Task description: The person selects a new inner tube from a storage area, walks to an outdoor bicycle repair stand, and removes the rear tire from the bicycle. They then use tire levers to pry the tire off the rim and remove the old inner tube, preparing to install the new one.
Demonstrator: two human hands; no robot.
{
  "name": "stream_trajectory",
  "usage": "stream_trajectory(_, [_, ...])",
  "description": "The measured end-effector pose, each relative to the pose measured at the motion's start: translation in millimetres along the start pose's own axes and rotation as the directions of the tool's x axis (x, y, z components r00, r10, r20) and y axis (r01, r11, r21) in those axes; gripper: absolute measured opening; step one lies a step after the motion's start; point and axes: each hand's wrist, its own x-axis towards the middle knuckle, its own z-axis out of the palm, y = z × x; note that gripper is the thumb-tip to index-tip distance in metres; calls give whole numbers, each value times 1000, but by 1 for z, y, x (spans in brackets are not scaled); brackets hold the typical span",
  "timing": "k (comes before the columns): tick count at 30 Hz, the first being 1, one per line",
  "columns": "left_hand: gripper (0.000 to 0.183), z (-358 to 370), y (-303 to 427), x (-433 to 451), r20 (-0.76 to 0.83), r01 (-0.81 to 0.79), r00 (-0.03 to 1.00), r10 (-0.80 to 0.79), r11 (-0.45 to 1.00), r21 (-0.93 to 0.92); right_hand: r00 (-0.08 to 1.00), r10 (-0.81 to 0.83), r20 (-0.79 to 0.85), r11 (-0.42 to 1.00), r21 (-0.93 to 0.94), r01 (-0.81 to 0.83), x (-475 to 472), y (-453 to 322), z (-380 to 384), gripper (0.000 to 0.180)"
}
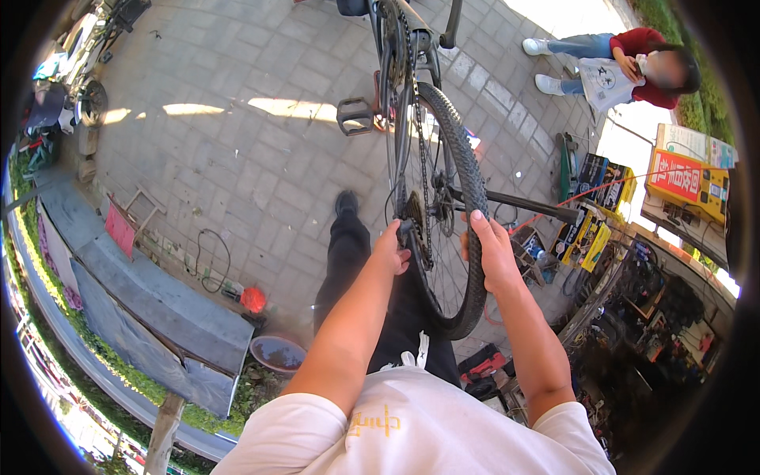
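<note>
The rear wheel of a bicycle stands before me, with a knobby black tyre (pixel 456 127). My right hand (pixel 491 252) grips that tyre on its right side, thumb over the tread. On the other side, my left hand (pixel 393 250) is at the rear derailleur (pixel 406 230), its thumb or fingertip against the black body and its other fingers curled; part of the grip is hidden. Beside it are the cassette (pixel 415 209) and the chain (pixel 420 136), which runs up to the chainring (pixel 393 56). A black pedal (pixel 356 116) sticks out to the left, and a black bar (pixel 516 202) extends rightward from near the hub.
A person (pixel 647 71) in a red top stands at the upper right. Boxes (pixel 585 240), a yellow case (pixel 686 181) and cluttered tools (pixel 647 309) lie to the right. A basin (pixel 278 354) and a grey-covered bench (pixel 154 285) are at the lower left.
</note>
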Motion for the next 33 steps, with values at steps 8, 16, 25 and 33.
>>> stream_trajectory(8, [40, -18, -49, 23, 124, -221, 965, 229, 972, -74, 999, 43, -6, 999, 11, -43, -1, -14, 1, 56])
stream_trajectory(16, [34, -21, -67, 31, 156, -283, 943, 295, 955, -92, 997, -29, 74, 999, -31, 31, -25, 8, -12, 50])
stream_trajectory(25, [45, -1, -45, 30, 122, -208, 968, 220, 973, -101, 981, -173, 86, 985, 6, 173, -19, 40, -24, 50])
stream_trajectory(33, [76, -12, -2, 27, -70, -228, 966, 249, 949, 218, 961, -204, 186, 977, -31, 213, -39, 83, -60, 63])
